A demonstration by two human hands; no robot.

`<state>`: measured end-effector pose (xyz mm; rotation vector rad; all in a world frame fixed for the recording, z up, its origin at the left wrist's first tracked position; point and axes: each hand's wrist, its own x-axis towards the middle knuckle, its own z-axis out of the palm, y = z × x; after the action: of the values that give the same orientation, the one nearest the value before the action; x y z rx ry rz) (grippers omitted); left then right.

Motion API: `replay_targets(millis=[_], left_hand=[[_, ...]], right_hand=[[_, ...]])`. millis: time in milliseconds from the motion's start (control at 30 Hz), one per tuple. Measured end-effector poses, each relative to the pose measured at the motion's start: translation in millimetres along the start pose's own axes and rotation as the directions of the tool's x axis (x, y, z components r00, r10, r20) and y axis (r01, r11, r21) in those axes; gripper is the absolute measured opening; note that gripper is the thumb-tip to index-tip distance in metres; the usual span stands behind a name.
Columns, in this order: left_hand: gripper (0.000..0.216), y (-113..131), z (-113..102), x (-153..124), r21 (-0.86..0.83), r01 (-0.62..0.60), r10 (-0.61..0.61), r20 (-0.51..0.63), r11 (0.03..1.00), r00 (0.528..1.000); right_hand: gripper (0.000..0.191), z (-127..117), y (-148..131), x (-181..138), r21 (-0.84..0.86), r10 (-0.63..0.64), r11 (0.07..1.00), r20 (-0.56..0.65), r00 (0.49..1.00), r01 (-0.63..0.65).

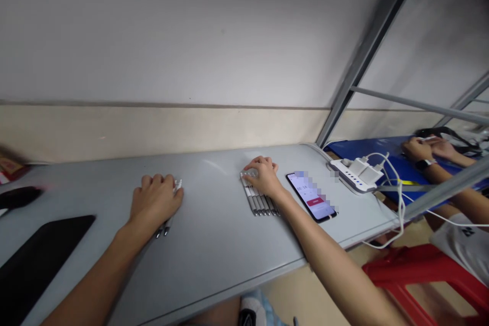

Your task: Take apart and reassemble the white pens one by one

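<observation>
My left hand (156,201) rests on the grey desk, its fingers curled over a few pens (168,225). Their metal tips stick out below the palm, and the clip ends show beside the thumb. To the right, a row of several white-and-grey pens (256,202) lies side by side, tips toward me. Over the far ends of that row is my right hand (264,177), thumb and fingers bent around them. The wrist covers part of the row's right side, so the pens there are partly hidden.
Right of the row lies a phone (311,197) with its screen lit. Beyond it sits a power strip (353,175) with chargers and white cables. A black mat (42,260) and a dark mouse (21,196) are at left. Another person's hands (428,148) work over a blue table (367,152).
</observation>
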<state>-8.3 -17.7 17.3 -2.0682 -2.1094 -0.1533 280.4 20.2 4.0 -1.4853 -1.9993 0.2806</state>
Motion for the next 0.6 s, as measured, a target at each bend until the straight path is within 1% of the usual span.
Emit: replay_targets(millis=[133, 233, 300, 367, 433, 500, 533, 567, 600], left_hand=[[0.036, 0, 4, -2, 0.025, -0.061, 0.062, -0.012, 0.998, 0.998], [0.036, 3, 7, -3, 0.021, -0.111, 0.112, -0.042, 0.994, 0.993], [0.033, 8, 8, -3, -0.029, -0.146, 0.143, -0.077, 0.989, 0.987], [0.031, 16, 7, -5, -0.142, -0.229, 0.215, -0.11, 0.963, 0.97], [0.03, 26, 3, -8, -0.304, -0.339, 0.312, -0.134, 0.89, 0.94], [0.03, 38, -1, -12, -0.47, -0.36, 0.34, -0.13, 0.806, 0.931], [0.029, 43, -3, -14, -0.544, -0.371, 0.37, -0.116, 0.753, 0.922], [0.028, 48, -4, -17, -0.6, -0.382, 0.402, -0.108, 0.703, 0.909], [0.028, 52, -5, -19, -0.634, -0.39, 0.422, -0.109, 0.668, 0.9]], right_hand=[[0.014, -7, 1, 1, 0.04, 0.025, 0.999, -0.06, 0.998, -0.023], [0.011, -10, 1, 0, 0.07, 0.045, 0.997, -0.104, 0.994, -0.038], [0.011, -11, -2, -2, 0.093, 0.023, 0.996, -0.11, 0.994, -0.012], [0.014, -11, -8, -6, 0.124, -0.06, 0.99, -0.083, 0.995, 0.07], [0.021, -8, -17, -11, 0.174, -0.191, 0.965, -0.039, 0.981, 0.195], [0.034, -4, -27, -16, 0.248, -0.323, 0.917, 0.008, 0.946, 0.312], [0.039, -2, -31, -19, 0.288, -0.358, 0.896, 0.021, 0.933, 0.337], [0.038, 0, -34, -20, 0.319, -0.378, 0.882, 0.043, 0.925, 0.346], [0.031, 2, -36, -22, 0.329, -0.381, 0.882, 0.08, 0.921, 0.337]])
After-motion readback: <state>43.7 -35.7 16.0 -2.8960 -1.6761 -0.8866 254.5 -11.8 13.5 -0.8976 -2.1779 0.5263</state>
